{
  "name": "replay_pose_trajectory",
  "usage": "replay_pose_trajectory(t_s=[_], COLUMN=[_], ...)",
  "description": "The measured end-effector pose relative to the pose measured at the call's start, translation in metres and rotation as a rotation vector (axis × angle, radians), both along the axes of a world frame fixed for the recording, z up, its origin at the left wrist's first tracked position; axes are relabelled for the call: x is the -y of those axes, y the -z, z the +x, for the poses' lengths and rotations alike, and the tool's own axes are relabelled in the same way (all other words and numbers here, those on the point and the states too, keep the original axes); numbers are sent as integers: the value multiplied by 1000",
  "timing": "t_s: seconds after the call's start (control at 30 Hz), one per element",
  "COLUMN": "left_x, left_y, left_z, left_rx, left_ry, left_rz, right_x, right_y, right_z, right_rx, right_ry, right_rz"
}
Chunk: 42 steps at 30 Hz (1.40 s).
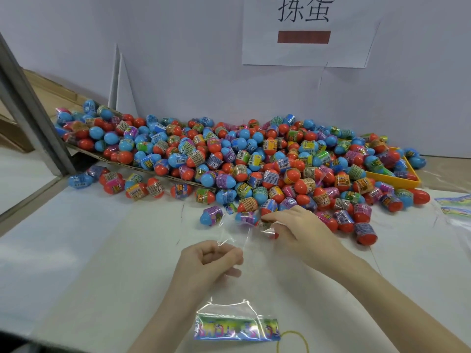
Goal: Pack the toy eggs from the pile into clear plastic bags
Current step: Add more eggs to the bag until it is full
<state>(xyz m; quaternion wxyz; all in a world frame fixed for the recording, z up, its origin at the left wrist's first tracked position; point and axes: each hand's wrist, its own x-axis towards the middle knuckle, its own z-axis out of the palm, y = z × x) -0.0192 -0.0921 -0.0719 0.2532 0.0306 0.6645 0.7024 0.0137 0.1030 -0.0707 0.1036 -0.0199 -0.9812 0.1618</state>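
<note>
1. The white work table [84, 253] carries everything; a white back wall [178, 59] behind it bears one paper sign with printed characters and a red bar [305, 31].
2. The pile of red, blue and purple plastic toy eggs in printed shrink sleeves [244, 159] spreads across the far half of the table, too many to count, well over a hundred. Part of it lies on a tilted brown cardboard sheet [84, 150] at left, part spills over one yellow plastic tray [397, 180] at right.
3. One clear plastic bag with a colourful printed header strip [235, 327] stretches from near the table's front edge up to the hands, mouth toward the pile. It looks empty.
4. The left hand [211, 261] has its fingers curled, pinching the bag's film near the mouth.
5. The right hand [298, 230] has its fingers closed on the bag's far edge at the foot of the pile; a red egg seems tucked beneath them, though I cannot tell for certain.
6. More printed bags [453, 206] lie flat at the right edge; at least two headers show.
7. One yellow rubber band [293, 342] lies beside the header strip.
8. Risks, as I judge them: the slippery film may slide from either pinch and the mouth fall shut, so an egg would roll off; reaching in could also dislodge eggs from the sloped cardboard.
</note>
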Motion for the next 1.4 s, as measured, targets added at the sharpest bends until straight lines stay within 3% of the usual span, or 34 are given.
replay_pose_trajectory(t_s=[0.37, 0.5, 0.57, 0.7, 0.8, 0.9, 1.2, 1.4], left_x=[16, 12, 7, -5, -9, -11, -13, -13], left_y=[-6, -11, -14, -24, -29, -31, -30, -33], left_z=[-11, -8, -4, 7, 13, 14, 14, 12], left_rx=[-80, -145, -203, -292, -342, -354, -278, -211], left_ry=[-6, 30, 65, 169, 229, 263, 370, 478], left_rz=[-81, -67, -53, 9, 50, 44, 44, 75], right_x=[13, 3, -1, 7, 7, 8, 6, 3], right_y=[8, -20, -40, -69, -77, -77, -87, -83], right_z=[2, 10, 16, 29, 33, 35, 32, 26], right_rx=[-25, -370, -472, -316, -179, -68, 81, 87], right_ry=[51, 258, 161, -160, -201, -172, -236, -297], right_rz=[143, -63, -119, 85, 277, 339, -85, -186])
